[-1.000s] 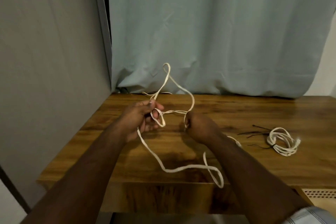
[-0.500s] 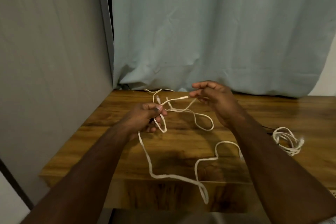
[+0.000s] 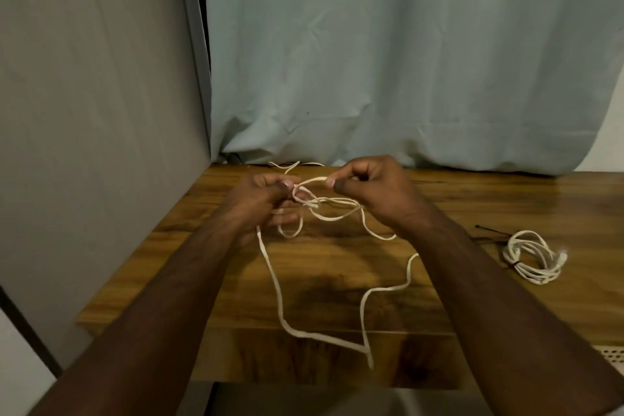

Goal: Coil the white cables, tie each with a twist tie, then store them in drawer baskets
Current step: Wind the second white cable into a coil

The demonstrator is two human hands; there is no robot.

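Observation:
A long loose white cable (image 3: 275, 284) hangs from both hands above the wooden table (image 3: 337, 260). My left hand (image 3: 261, 199) pinches small loops of it at the left. My right hand (image 3: 368, 189) pinches a strand just to the right, the two thumbs almost touching. The slack runs down across the table, and a loop drops past its front edge. A second white cable (image 3: 531, 258) lies coiled on the table at the right, bound by a dark tie. Thin black twist ties (image 3: 489, 230) lie just left of that coil.
A pale blue curtain (image 3: 388, 61) hangs behind the table. A grey wall panel (image 3: 94, 111) closes off the left side. A perforated cream surface (image 3: 607, 356) shows at the lower right below the table edge.
My right hand came down and left from the back of the table to meet my left hand, bringing a strand with it. The hanging loop shifted right along the front edge.

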